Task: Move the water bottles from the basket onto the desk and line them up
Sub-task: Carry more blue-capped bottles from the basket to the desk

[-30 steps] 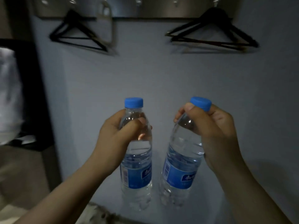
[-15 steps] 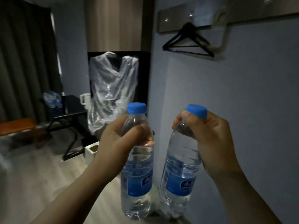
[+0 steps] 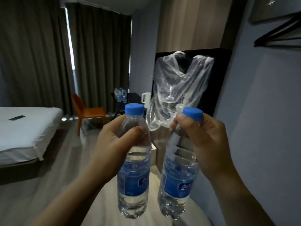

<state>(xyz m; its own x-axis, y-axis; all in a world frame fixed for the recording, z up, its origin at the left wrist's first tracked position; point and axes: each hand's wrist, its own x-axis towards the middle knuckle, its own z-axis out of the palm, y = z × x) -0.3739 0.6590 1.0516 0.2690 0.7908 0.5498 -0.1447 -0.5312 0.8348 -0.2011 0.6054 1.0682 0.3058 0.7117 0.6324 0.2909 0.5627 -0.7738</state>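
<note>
— Since the earlier frame, what has been shifted?
— The view has been swung to the left: the hanger [image 3: 280,35] has been carried to the upper right edge, and a bed [image 3: 24,131] has been brought into sight at the left. The 2 bottles have been kept side by side in front of the camera.
— How are the 2 bottles held?
— The left bottle [image 3: 133,180] is gripped at its shoulder by the left hand [image 3: 112,144], thumb in front and fingers curled round behind, and is held upright. The right bottle [image 3: 177,181] is clasped at the neck, just under its blue cap, by the right hand [image 3: 210,141], whose fingers are wrapped round it. It is tilted slightly, cap toward the right. Both are held in the air above the floor, near each other but apart.
— What is seen behind them?
— A clear plastic bag [image 3: 179,88] is hung in front of a black panel just beyond the bottles. Further back a dark table [image 3: 132,95] is seen, on which more bottles [image 3: 120,94] are stood near a white kettle [image 3: 146,99]. An orange chair [image 3: 88,111] is set left of that table, dark curtains [image 3: 40,54] are drawn behind it, and a remote [image 3: 16,117] is laid on the bed.
</note>
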